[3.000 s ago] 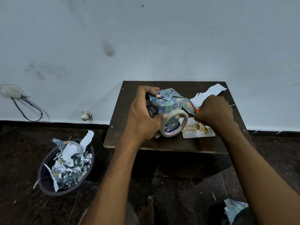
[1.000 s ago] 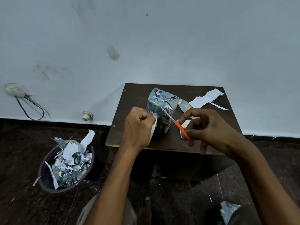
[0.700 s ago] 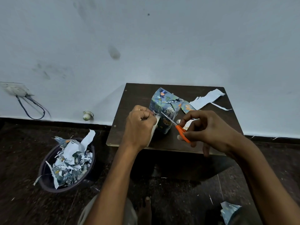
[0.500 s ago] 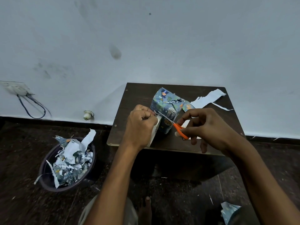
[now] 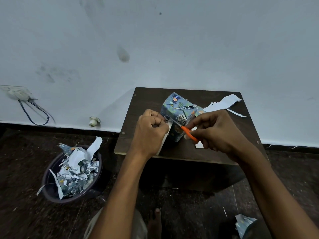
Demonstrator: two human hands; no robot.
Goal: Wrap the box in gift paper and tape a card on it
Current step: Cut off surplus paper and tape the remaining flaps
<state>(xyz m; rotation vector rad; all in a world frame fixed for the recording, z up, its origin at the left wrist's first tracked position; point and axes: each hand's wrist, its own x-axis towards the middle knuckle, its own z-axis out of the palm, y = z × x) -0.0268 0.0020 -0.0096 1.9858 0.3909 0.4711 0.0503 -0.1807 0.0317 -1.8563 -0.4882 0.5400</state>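
Observation:
The box (image 5: 177,114), wrapped in blue patterned gift paper, stands on the small dark table (image 5: 148,100). My left hand (image 5: 150,133) is fisted round the tape roll (image 5: 164,142), whose edge shows below my fingers, just left of the box. My right hand (image 5: 215,131) grips the orange-handled scissors (image 5: 189,133), their blades pointing up-left toward my left fingers in front of the box. A corner of the white card (image 5: 199,144) peeks out under my right hand; the rest is hidden.
White paper offcuts (image 5: 222,104) lie at the table's back right. A dark bin (image 5: 72,173) full of paper scraps stands on the floor to the left. More gift paper (image 5: 244,223) lies on the floor at lower right. A wall socket with cable (image 5: 19,94) is at far left.
My right hand left the card and picked up the scissors, then brought the blades up to my left fingers. My left hand lifted the tape roll off the box's front.

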